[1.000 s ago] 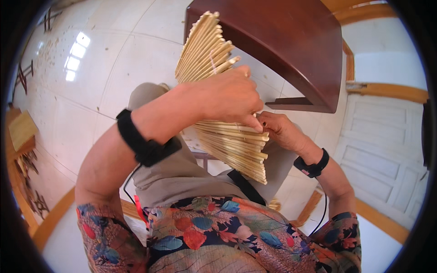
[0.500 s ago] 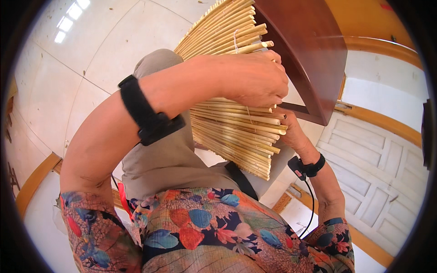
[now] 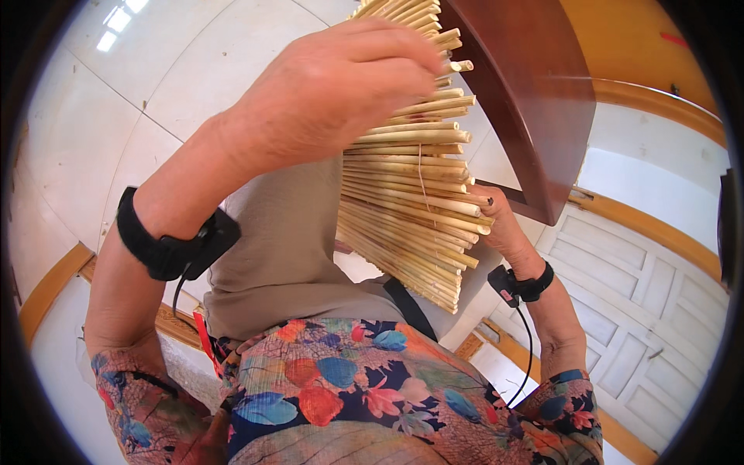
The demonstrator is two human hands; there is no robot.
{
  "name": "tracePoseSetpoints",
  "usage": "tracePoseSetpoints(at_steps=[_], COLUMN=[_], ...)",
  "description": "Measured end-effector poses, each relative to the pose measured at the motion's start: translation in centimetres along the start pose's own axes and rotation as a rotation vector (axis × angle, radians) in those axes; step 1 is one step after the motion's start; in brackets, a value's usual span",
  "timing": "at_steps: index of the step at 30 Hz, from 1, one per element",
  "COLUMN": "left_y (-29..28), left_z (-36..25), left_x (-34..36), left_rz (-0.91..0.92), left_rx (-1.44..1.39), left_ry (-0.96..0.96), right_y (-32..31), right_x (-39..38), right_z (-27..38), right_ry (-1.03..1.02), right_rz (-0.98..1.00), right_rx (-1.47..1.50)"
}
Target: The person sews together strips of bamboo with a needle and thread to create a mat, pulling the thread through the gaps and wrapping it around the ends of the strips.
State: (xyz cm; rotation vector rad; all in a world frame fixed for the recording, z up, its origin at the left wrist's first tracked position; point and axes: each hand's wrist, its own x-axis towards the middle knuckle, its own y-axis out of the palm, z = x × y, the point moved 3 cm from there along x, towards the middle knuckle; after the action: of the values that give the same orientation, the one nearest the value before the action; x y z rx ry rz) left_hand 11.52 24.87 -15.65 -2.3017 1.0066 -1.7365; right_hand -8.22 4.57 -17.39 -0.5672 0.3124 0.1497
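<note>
A mat of thin straw-coloured stalks (image 3: 403, 167), bound with fine thread (image 3: 423, 178), rests across my lap with the stalk ends fanned toward the right. My left hand (image 3: 349, 85) is above the mat's upper part, its fingers curled together and slightly blurred. Whatever may be pinched in them cannot be made out. At the mat's right edge, my right hand (image 3: 500, 221) grips the stalk ends, most of its fingers hidden behind them. Both wrists wear black straps, the left strap (image 3: 174, 240) with a dark device.
Dark reddish wooden furniture (image 3: 542, 101) stands just beyond the mat on the right. A white panelled door (image 3: 620, 294) lies farther right. Pale floor tiles (image 3: 101, 101) with small scattered bits spread at the left. A cable (image 3: 532, 353) hangs from the right wrist device.
My left hand has come away from the stalk ends, moving left and up over the mat, uncovering the middle stalks. My right hand stays at the edge.
</note>
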Motion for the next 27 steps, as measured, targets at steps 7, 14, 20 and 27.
tracePoseSetpoints(at_steps=[7, 14, 20, 27], left_y=[0.3, 0.8, 1.4, 3.6], left_z=[-1.5, -2.0, -1.8, -3.8], left_x=[-4.8, -4.6, -4.4, -3.7], left_rz=[0.296, 0.343, 0.357, 0.328], left_rx=[-0.124, -0.140, -0.116, -0.013], left_ry=[-0.446, -0.422, -0.376, -0.362], right_y=[0.1, -0.6, -0.7, -0.5], right_x=[-0.1, -0.1, -0.1, 0.1], right_z=[-0.3, -0.5, -0.5, 0.2], right_ry=[0.115, 0.113, 0.195, 0.102], right_rz=[-0.085, -0.087, -0.086, -0.087], right_rx=[0.155, 0.209, 0.322, 0.308])
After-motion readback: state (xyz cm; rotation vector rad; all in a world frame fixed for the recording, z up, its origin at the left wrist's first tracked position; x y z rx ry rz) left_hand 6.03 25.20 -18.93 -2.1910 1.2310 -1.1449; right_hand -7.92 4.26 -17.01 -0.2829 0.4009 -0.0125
